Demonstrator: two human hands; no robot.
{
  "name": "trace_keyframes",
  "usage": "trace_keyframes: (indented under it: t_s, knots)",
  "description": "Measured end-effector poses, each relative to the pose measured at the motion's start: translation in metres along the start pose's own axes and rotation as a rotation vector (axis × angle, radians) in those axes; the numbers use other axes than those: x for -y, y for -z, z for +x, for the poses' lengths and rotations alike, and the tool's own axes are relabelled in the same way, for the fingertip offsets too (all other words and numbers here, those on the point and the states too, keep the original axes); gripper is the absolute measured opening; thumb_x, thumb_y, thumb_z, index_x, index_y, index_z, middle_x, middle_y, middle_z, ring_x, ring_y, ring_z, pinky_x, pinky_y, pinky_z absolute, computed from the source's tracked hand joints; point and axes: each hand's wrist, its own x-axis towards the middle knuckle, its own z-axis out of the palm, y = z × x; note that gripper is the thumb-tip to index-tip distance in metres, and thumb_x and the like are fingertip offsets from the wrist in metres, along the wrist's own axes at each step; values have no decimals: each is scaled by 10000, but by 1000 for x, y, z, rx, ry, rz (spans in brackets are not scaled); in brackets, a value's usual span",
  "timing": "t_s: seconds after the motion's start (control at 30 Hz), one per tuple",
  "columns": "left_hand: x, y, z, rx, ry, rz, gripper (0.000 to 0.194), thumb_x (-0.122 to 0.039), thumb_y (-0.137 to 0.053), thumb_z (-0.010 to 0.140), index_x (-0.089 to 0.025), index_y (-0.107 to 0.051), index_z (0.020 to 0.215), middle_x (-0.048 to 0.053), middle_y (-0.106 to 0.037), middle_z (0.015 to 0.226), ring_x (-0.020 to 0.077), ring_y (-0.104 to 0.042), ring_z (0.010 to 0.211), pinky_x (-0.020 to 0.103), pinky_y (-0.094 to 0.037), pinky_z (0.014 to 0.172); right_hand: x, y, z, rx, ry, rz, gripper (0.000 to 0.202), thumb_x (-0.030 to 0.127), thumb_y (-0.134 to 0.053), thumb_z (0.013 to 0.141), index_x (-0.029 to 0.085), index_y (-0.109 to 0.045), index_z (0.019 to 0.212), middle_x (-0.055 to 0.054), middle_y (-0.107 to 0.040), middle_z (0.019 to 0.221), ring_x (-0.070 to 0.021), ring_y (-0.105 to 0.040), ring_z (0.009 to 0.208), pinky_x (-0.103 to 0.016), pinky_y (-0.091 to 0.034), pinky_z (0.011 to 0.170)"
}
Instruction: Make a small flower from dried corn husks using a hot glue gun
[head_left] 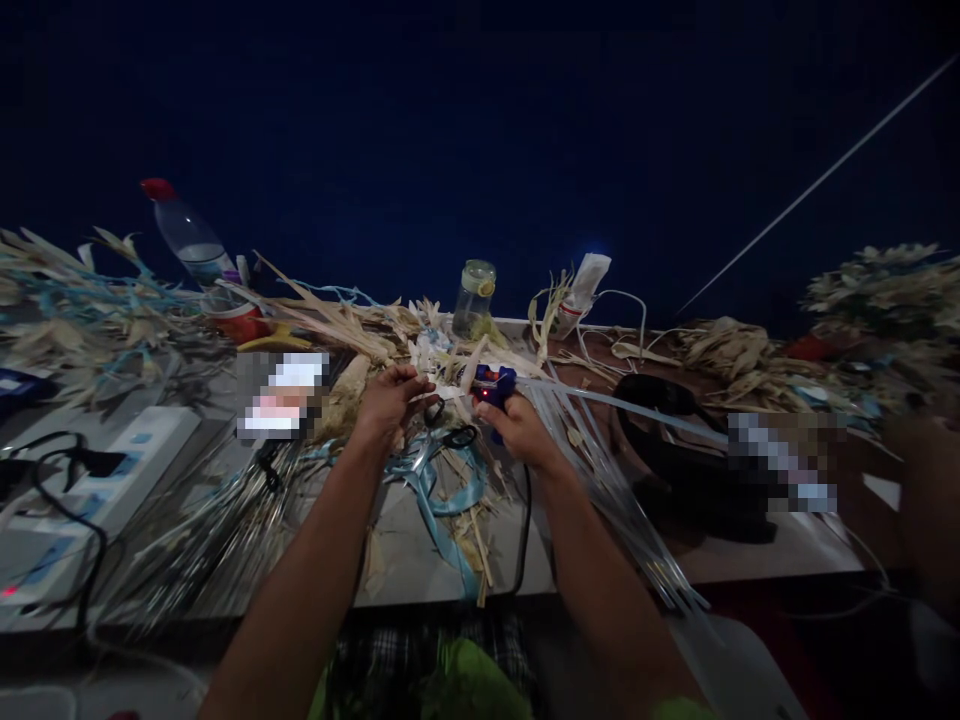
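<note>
My right hand (517,430) is wrapped around a blue glue gun (501,378) with a small red light, its nozzle end toward the left. A long translucent glue stick (622,400) runs out of its back to the right. My left hand (391,402) is closed in a pinch just left of the gun; what lies between its fingertips is too small and dim to make out. A small whitish piece (451,392) shows between the two hands. Dry corn husks (375,335) lie beyond them, and light-blue ribbon (450,495) curls below.
A power strip (142,470) with black cables and a bundle of thin wires (217,530) lie left. Clear glue sticks (600,480) lie right. A jar (474,300), a red-capped bottle (187,235) and a cup (568,316) stand behind. A person's blurred arm (930,490) is at far right.
</note>
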Motion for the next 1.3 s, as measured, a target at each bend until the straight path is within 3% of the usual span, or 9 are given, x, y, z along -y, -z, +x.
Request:
trace_keyframes:
  t_s: [0.17, 0.67, 0.9, 1.1, 1.3]
  knots:
    - [1, -3, -2, 9, 17, 24, 274, -114, -701, 537, -143, -468, 678, -35, -529, 555, 106, -578, 569, 331, -534, 641, 2, 1, 1, -41, -24, 1, 310, 381, -485, 758, 123, -622, 860, -35, -602, 756, -161, -522, 735, -289, -403, 721]
    - [-1, -1, -1, 13, -1, -4, 264, -94, -682, 551, -146, -464, 689, -32, -539, 565, 109, -584, 581, 329, -535, 643, 1, 3, 2, 27, -10, 62, 289, 365, -491, 751, 124, -619, 847, -34, -610, 793, -155, -523, 755, -280, -397, 741]
    - [-1, -3, -3, 11, 17, -2, 246, -80, -657, 581, -149, -460, 711, -36, -529, 576, 102, -584, 585, 306, -535, 628, 1, 4, 4, -167, -47, 179, 270, 388, -514, 735, 144, -618, 784, -38, -598, 763, -134, -519, 699, -249, -410, 668]
    - [0, -6, -5, 113, 39, 5, 264, -108, -675, 575, -149, -453, 711, -30, -542, 580, 103, -586, 577, 278, -525, 599, -19, 4, 16, -212, -300, 677, 269, 413, -525, 740, 161, -560, 827, -10, -566, 610, -102, -501, 519, -227, -426, 514]
    - [7, -8, -6, 204, 104, 10, 302, -130, -705, 560, -155, -458, 732, -19, -568, 583, 114, -600, 584, 290, -521, 620, -36, 9, 25, -233, -593, 830, 201, 340, -508, 781, 148, -567, 797, -15, -577, 538, -113, -516, 462, -228, -438, 456]
